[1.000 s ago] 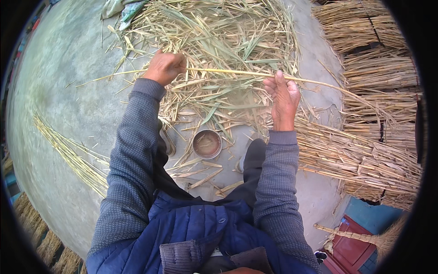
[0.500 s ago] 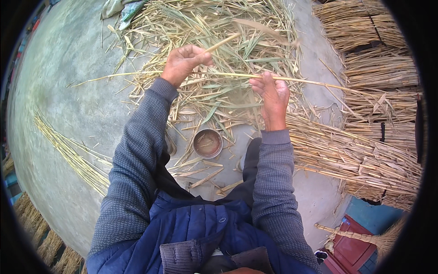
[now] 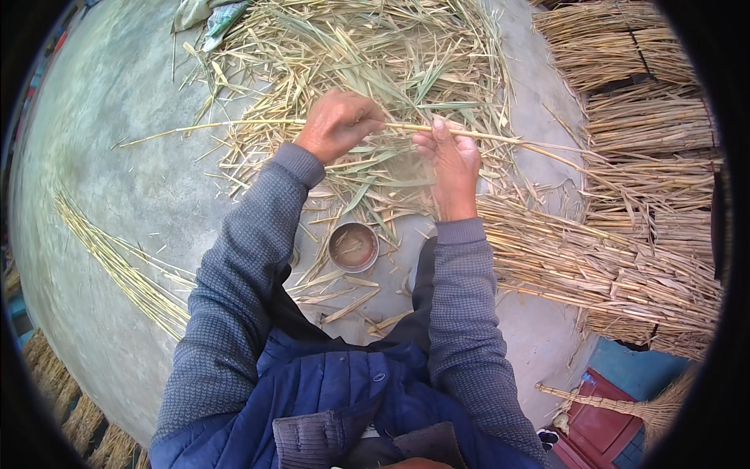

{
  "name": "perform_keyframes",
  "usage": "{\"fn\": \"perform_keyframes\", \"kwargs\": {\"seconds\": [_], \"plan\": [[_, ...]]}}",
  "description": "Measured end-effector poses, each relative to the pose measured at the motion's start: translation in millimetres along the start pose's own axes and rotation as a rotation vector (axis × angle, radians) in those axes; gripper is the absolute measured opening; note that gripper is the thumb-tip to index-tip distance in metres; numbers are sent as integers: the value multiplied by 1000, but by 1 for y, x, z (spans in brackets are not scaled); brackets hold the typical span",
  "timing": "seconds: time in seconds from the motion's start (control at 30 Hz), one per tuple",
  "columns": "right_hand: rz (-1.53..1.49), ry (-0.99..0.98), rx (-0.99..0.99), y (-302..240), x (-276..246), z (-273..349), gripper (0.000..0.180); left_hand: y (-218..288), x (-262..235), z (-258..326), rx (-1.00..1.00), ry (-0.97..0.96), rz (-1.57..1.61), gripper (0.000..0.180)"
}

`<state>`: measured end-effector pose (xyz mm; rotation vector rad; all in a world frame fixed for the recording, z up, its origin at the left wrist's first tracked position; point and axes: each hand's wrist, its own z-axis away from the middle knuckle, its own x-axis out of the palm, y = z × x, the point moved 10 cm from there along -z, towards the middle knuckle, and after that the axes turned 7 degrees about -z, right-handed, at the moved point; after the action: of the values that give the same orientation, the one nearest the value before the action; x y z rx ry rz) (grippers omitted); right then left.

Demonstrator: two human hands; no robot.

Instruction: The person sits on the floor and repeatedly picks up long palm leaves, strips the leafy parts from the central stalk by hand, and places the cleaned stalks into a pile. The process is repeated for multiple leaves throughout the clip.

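So the long reed stalk (image 3: 234, 125) is held crosswise in front of the chest, long axis running left to right, above the heap of loose straw (image 3: 351, 55). The left hand (image 3: 337, 125) is closed around it, the right hand (image 3: 449, 156) pinching it just beside. It's thin, pale yellow, stripped-looking, tapering off rightwards.

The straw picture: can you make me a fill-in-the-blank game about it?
1. Both hands hold one long, thin ____ between them.
2. The left hand is closed in a ____ around it, while the right hand pinches it.
3. The small round tin stands on the ____, below the hands.
4. The tied bundles lie on the person's ____ side.

Missing words: stalk; fist; ground; right
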<state>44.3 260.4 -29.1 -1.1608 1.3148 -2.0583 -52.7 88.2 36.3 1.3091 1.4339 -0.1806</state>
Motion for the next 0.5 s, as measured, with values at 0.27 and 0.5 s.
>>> {"fn": "perform_keyframes", "kwargs": {"seconds": [0.27,0.5], "plan": [[-145,7,-59,-29,-37,-10,26,-99,-45,26,-319,-46,26,19],[-75,-45,-86,-19,-5,0,28,-18,-8,4,-45,23,116,23]]}}
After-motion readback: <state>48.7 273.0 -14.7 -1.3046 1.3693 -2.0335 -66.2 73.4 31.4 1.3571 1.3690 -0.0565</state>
